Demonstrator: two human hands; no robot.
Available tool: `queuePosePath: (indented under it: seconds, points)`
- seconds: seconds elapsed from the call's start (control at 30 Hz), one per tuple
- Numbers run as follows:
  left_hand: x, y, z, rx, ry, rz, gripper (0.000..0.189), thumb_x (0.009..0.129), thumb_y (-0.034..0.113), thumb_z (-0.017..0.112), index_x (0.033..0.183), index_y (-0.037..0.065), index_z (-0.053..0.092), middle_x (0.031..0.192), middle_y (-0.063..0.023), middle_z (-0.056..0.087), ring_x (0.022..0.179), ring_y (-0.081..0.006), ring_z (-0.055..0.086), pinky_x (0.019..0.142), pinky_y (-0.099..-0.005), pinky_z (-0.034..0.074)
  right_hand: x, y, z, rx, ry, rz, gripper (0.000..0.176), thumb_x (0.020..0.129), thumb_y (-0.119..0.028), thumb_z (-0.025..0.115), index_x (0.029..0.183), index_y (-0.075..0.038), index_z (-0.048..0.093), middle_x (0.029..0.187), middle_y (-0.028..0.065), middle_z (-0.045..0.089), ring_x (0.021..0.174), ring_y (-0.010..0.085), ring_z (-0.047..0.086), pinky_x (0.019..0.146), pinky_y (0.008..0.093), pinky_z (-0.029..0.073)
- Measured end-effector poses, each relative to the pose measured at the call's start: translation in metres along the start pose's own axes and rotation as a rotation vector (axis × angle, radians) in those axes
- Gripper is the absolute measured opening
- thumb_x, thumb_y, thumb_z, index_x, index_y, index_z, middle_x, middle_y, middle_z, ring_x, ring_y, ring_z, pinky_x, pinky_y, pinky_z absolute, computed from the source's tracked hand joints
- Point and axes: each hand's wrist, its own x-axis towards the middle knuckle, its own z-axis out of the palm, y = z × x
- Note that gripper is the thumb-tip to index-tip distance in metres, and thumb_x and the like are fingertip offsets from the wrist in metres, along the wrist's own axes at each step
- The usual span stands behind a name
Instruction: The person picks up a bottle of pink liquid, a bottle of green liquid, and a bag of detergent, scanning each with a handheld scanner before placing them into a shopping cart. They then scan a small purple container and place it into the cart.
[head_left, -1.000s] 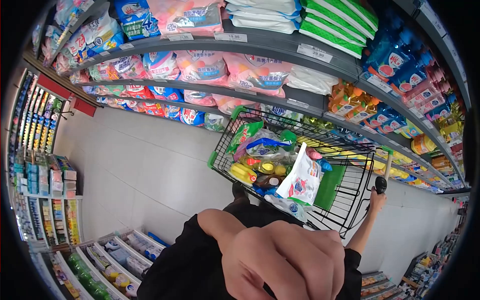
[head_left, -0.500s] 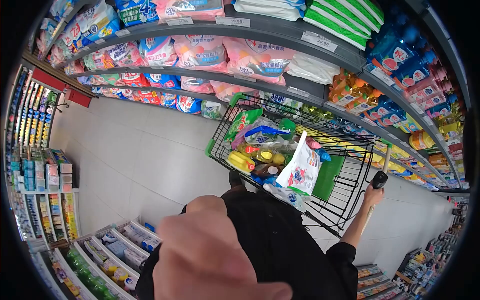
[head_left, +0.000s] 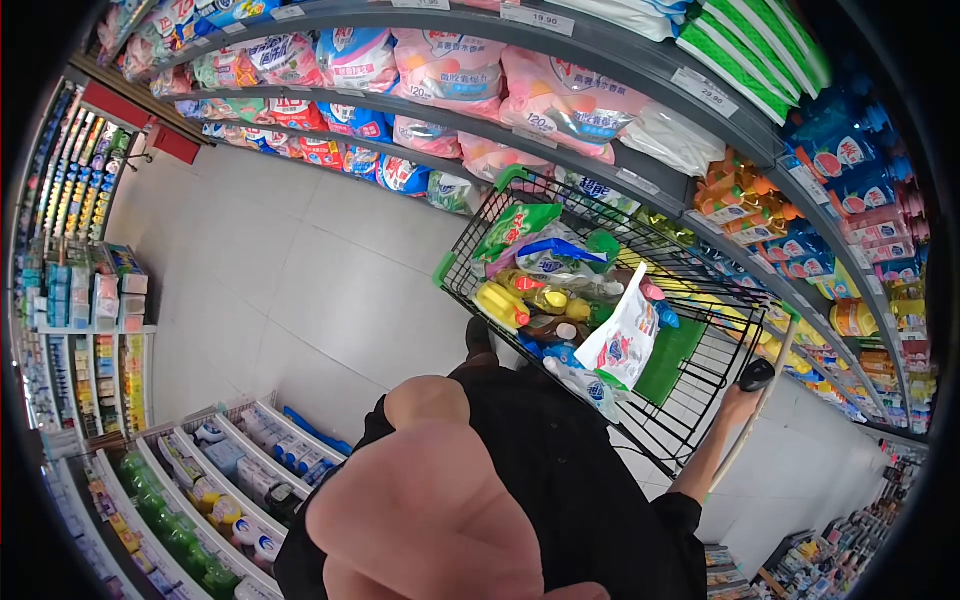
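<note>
On the right, my right hand (head_left: 738, 404) is closed around the pale handle bar (head_left: 779, 362) of a shopping cart. A small rounded black object (head_left: 757, 376) sits at its fingers; I cannot make out what it is. The black wire cart (head_left: 735, 345) with green corners holds a green packet (head_left: 517, 228), a yellow bottle (head_left: 502, 304), a white pouch (head_left: 622, 338) standing upright and several other bottles and bags. Very close to the camera, my left hand (head_left: 425, 505) looms large and blurred in front of my black shirt, away from the cart. Its fingers are not clear.
Shelves (head_left: 430, 107) of detergent bags run along the far side, with bottles (head_left: 840, 160) at the right, close beside the cart. Low shelves (head_left: 200, 490) of bottles stand at lower left. Grey tiled floor (head_left: 270, 240) lies between them. A red box (head_left: 175, 143) is at upper left.
The cart and the shelves behind it have shifted right and slightly in the view. My right hand stays on the handle. My left hand remains close to the camera, slightly turned.
</note>
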Motion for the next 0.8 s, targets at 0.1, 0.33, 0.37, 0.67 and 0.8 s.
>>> queuePosePath:
  seconds: [0.1, 0.33, 0.37, 0.67, 0.8]
  points:
    - [-0.002, 0.007, 0.002, 0.065, 0.054, -0.101, 0.005, 0.09, 0.016, 0.06, 0.086, 0.019, 0.061, 0.079, 0.0132, 0.054, 0.08, 0.0007, 0.054, 0.087, -0.0285, 0.037, -0.002, -0.002, 0.002, -0.048, -0.092, -0.02, 0.043, 0.072, -0.01, 0.06, 0.116, -0.007, 0.063, 0.101, 0.0224, 0.066, 0.091, 0.0422, 0.065, 0.077, 0.0529, 0.051]
    - [-0.002, -0.009, -0.01, 0.052, 0.086, -0.2, 0.008, 0.088, 0.013, 0.06, 0.082, 0.018, 0.06, 0.079, 0.0123, 0.055, 0.081, -0.0002, 0.054, 0.086, -0.0284, 0.037, -0.012, -0.018, -0.01, -0.032, -0.136, -0.027, 0.039, 0.071, -0.008, 0.058, 0.111, -0.008, 0.062, 0.102, 0.0174, 0.06, 0.091, 0.0412, 0.062, 0.074, 0.0528, 0.049]
    - [-0.001, -0.014, -0.014, -0.007, 0.054, -0.18, 0.009, 0.088, 0.012, 0.059, 0.081, 0.017, 0.06, 0.079, 0.0119, 0.055, 0.081, -0.0008, 0.054, 0.086, -0.0283, 0.037, -0.012, -0.019, -0.01, -0.043, -0.128, -0.013, 0.041, 0.071, -0.008, 0.058, 0.112, -0.008, 0.062, 0.101, 0.0166, 0.06, 0.091, 0.0404, 0.062, 0.074, 0.0526, 0.049]
    - [-0.001, 0.014, 0.021, -0.154, 0.252, -0.371, 0.015, 0.082, 0.004, 0.059, 0.072, 0.015, 0.056, 0.078, 0.004, 0.056, 0.081, -0.012, 0.052, 0.083, -0.0285, 0.038, 0.011, -0.002, 0.002, 0.014, -0.147, 0.056, 0.03, 0.075, -0.02, 0.066, 0.097, 0.001, 0.07, 0.084, 0.0219, 0.071, 0.086, 0.0408, 0.068, 0.08, 0.0467, 0.052]
    - [0.001, 0.014, 0.026, -0.315, 0.52, -0.436, 0.017, 0.077, 0.001, 0.063, 0.07, 0.014, 0.054, 0.076, -0.0015, 0.056, 0.081, -0.0186, 0.05, 0.081, -0.0293, 0.039, 0.027, 0.016, 0.009, 0.277, -0.175, 0.026, 0.03, 0.073, -0.019, 0.074, 0.091, 0.004, 0.07, 0.069, 0.0139, 0.067, 0.067, 0.0256, 0.064, 0.066, 0.0409, 0.049]
